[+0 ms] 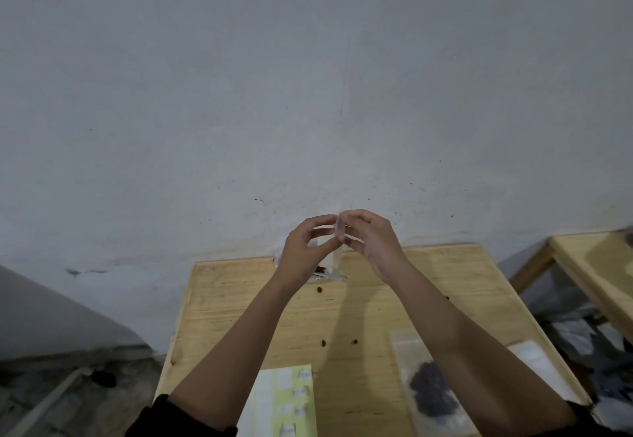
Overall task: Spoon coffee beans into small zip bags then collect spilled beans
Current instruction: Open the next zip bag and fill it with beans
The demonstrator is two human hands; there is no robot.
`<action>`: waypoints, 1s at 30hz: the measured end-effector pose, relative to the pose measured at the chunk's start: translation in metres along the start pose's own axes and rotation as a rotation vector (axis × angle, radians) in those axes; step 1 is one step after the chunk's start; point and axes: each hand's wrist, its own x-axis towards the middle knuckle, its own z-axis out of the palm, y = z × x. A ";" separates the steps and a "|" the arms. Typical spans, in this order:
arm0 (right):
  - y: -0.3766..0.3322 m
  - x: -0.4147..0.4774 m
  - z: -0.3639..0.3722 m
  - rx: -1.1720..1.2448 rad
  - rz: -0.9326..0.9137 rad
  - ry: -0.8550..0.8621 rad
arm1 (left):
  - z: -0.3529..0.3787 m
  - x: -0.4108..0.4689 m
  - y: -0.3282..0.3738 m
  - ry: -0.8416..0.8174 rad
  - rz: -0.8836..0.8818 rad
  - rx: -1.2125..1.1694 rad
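Both my hands are raised above the far end of the wooden table [376,316]. My left hand [306,248] and my right hand [371,241] pinch the top of a small clear zip bag [337,253] that hangs between them. A few dark beans show at the bag's bottom. A clear plastic spoon [329,277] lies on the table just below the bag. Loose coffee beans [323,343] lie scattered on the table. A larger clear bag with a dark heap of coffee beans [431,388] lies at the near right.
A yellow-green label sheet [284,402] lies at the near edge. A white flat packet [537,364] sits by the right edge. A grey wall stands right behind the table. Another wooden table [592,265] stands to the right, with dark clutter on the floor between.
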 end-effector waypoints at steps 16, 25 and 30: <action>0.023 0.003 0.020 -0.488 -0.163 0.314 | 0.011 -0.005 -0.032 0.165 0.105 0.230; 0.036 0.004 0.018 -0.481 -0.152 0.305 | -0.002 -0.006 -0.032 0.089 0.042 0.186; 0.038 0.004 0.009 -0.523 -0.117 0.277 | -0.002 -0.005 -0.032 0.090 0.007 0.236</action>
